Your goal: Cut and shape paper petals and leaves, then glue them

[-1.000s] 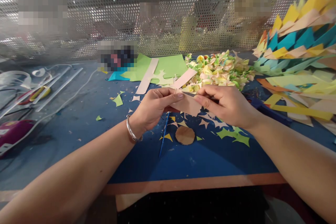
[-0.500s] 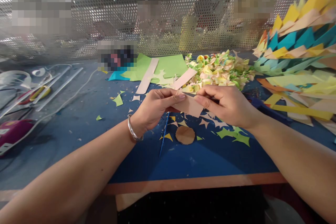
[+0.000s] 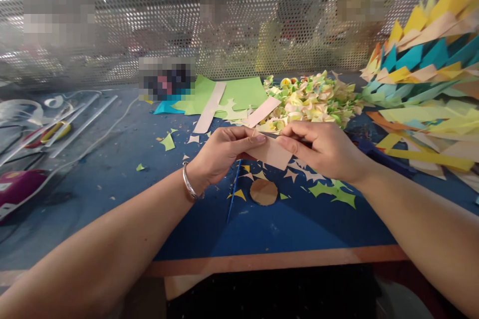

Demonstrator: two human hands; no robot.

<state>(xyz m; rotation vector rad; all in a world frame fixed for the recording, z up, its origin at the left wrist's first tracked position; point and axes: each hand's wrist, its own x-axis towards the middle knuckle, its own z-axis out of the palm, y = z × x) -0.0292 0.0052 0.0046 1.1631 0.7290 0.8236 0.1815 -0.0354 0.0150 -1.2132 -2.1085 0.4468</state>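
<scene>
A pale pink paper strip (image 3: 275, 153) is held between both my hands, above the blue table. My left hand (image 3: 224, 152), with a silver bangle at its wrist, pinches the strip's left end, thumb on top. My right hand (image 3: 322, 149) grips its upper right edge between thumb and curled fingers. Below the strip lie a round brown cardboard disc (image 3: 264, 192), a thin blue stick (image 3: 233, 197) and star-shaped paper scraps (image 3: 333, 192). Fingers hide part of the strip's upper edge.
Behind my hands are green paper sheets (image 3: 243, 89) and a heap of curled paper pieces (image 3: 318, 99). At right stand a layered folded-paper construction (image 3: 430, 55) and loose paper strips (image 3: 430, 134). At left lie clear sticks (image 3: 84, 127), yellow-handled scissors (image 3: 56, 132) and a purple corded tool (image 3: 22, 187).
My left thumb has slid slightly to the right along the paper strip, and the strip's lower edge has shifted a little. My right hand stays almost still.
</scene>
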